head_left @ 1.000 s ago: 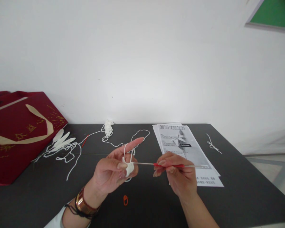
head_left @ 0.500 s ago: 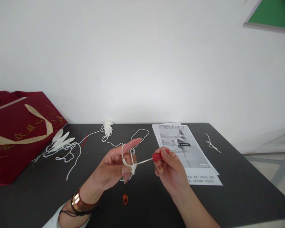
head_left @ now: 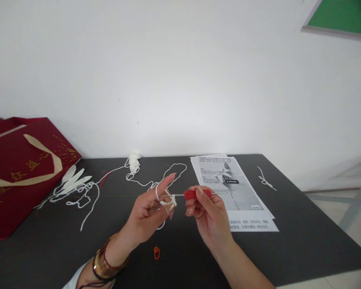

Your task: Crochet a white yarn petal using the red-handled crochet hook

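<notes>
Between thumb and fingers my left hand (head_left: 149, 214) pinches a small white crochet piece (head_left: 173, 200). White yarn (head_left: 157, 192) loops around its raised index finger. My right hand (head_left: 209, 216) grips a crochet hook (head_left: 190, 194) by its red handle, the metal shaft pointing left. The hook's tip meets the crochet piece, though the exact stitch is too small to make out. From the left hand the yarn trails back over the dark table to a loose white bundle (head_left: 134, 160). An orange stitch marker (head_left: 157, 253) lies below the hands.
A dark red bag (head_left: 24, 176) with a cream ribbon stands at the left. Beside it lie white crocheted petals (head_left: 75, 180), tangled yarn and a thin red stick (head_left: 104, 179). Printed sheets (head_left: 243, 192) rest behind my right hand, with a short yarn piece (head_left: 266, 181) farther right.
The hook has swung from a slant to nearly level, and my right hand has moved slightly left. My left hand has turned a little, bringing the crochet piece up and to the right.
</notes>
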`<state>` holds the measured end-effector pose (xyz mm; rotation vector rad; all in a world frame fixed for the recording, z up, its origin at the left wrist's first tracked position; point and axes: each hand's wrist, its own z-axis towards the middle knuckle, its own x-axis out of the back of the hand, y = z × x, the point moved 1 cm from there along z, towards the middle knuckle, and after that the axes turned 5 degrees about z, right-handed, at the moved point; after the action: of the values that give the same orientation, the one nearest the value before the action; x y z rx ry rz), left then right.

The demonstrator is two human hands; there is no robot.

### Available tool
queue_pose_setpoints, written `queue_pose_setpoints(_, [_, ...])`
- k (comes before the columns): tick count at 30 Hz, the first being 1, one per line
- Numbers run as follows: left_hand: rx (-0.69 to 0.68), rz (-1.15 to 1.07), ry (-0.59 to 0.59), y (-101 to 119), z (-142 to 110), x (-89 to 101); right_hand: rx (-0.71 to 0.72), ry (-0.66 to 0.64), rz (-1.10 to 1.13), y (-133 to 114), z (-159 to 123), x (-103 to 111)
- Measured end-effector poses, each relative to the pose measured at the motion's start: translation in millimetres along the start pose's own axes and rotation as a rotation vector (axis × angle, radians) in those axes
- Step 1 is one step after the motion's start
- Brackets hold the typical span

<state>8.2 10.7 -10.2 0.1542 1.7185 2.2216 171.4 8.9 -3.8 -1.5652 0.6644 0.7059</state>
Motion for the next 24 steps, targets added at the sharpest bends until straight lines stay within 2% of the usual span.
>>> queue_pose_setpoints(4, [0.011, -0.093, 0.123, 0.5, 1.4, -8.9, 0.221, 0.006, -0.205, 0.0, -8.2, -0.7])
queue_pose_setpoints(7, [0.071, -0.245, 0.180, 1.3, 1.7, -15.5, 0.479, -0.036, -0.493, 1.1, -16.1, 1.3])
queue_pose_setpoints(9, [0.121, -0.362, 0.184, 3.2, 2.0, -18.1, 0.728, -0.159, -0.782, 1.7, -19.5, 3.1])
queue_pose_setpoints(11, [0.186, -0.502, 0.162, 6.1, 2.7, -18.9, 1.004, -0.358, -1.053, 2.7, -20.6, 5.2])
queue_pose_setpoints(13, [0.246, -0.649, 0.141, 9.5, 3.5, -18.4, 1.218, -0.538, -1.199, 3.4, -19.5, 7.8])
queue_pose_setpoints(15, [0.278, -0.752, 0.139, 12.6, 4.1, -17.2, 1.274, -0.630, -1.239, 2.8, -16.9, 9.7])
queue_pose_setpoints(21, [0.272, -0.847, 0.162, 18.0, 4.0, -15.6, 1.232, -0.672, -1.155, -1.9, -15.7, 9.4])
queue_pose_setpoints(24, [0.312, -0.910, 0.102, 19.2, 5.2, -15.2, 1.186, -0.681, -1.045, -2.0, -16.6, 8.3])
